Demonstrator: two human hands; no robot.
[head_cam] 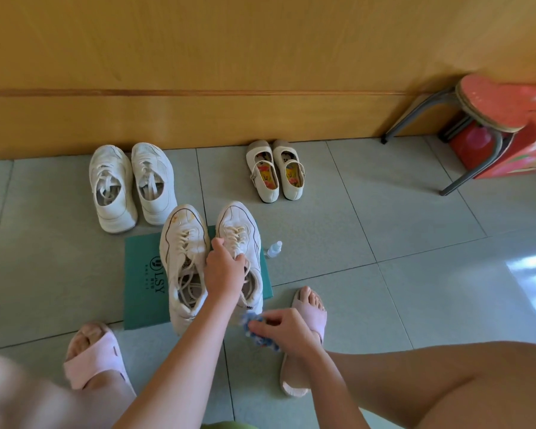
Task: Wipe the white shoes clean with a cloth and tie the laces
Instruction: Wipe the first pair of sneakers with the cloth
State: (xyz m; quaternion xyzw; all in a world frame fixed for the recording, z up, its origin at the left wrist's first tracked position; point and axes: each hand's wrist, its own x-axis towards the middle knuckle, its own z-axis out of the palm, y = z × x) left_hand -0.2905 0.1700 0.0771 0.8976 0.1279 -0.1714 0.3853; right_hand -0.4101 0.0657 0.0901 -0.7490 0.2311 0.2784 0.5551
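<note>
Two white lace-up shoes stand side by side on a green folder (140, 274) on the tiled floor. The left shoe (184, 255) has loose laces and yellowish stains at the toe. My left hand (223, 267) grips the tongue and laces of the right shoe (240, 230). My right hand (287, 328) holds a crumpled blue and white cloth (254, 328) just behind that shoe's heel. A small clear spray bottle (274, 249) lies right of the shoes.
A second pair of white sneakers (130, 187) and a pair of cream strap shoes (274, 170) stand near the wooden wall. A red stool (489, 106) and red box are at the far right. My feet in pink slippers (96, 357) flank the folder.
</note>
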